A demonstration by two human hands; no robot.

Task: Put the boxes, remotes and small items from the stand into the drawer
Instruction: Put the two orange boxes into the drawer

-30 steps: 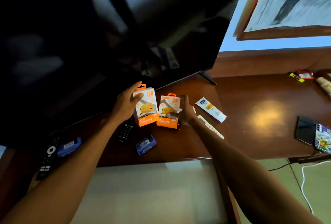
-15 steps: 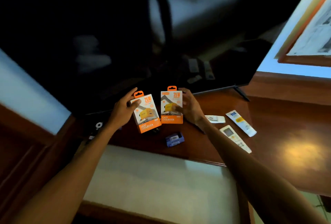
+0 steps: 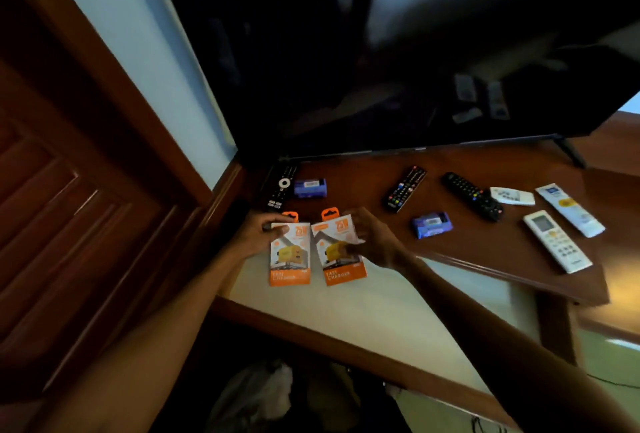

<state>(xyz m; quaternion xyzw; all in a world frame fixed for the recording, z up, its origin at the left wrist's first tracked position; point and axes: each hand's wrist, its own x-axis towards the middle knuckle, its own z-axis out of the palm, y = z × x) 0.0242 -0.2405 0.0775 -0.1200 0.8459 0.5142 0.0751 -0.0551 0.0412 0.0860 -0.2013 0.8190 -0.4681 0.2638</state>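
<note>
My left hand (image 3: 256, 236) grips one orange-and-white charger box (image 3: 290, 256) and my right hand (image 3: 375, 242) grips a second charger box (image 3: 337, 259). Both boxes hang side by side past the front left edge of the wooden stand (image 3: 485, 252). On the stand lie three black remotes (image 3: 278, 186) (image 3: 405, 188) (image 3: 472, 195), a white remote (image 3: 556, 241), two small blue items (image 3: 310, 187) (image 3: 432, 224), a white tube (image 3: 569, 209) and a small white card (image 3: 512, 196).
A large dark TV (image 3: 398, 51) stands on the stand, close above the items. A wooden door (image 3: 69, 207) is at the left. Below the stand's edge are a pale floor (image 3: 363, 314) and something dark with a crumpled bag (image 3: 256, 394).
Both hands have lifted the two charger boxes off the stand and drawn them towards me, past its front edge. My head has turned left, so more remotes show.
</note>
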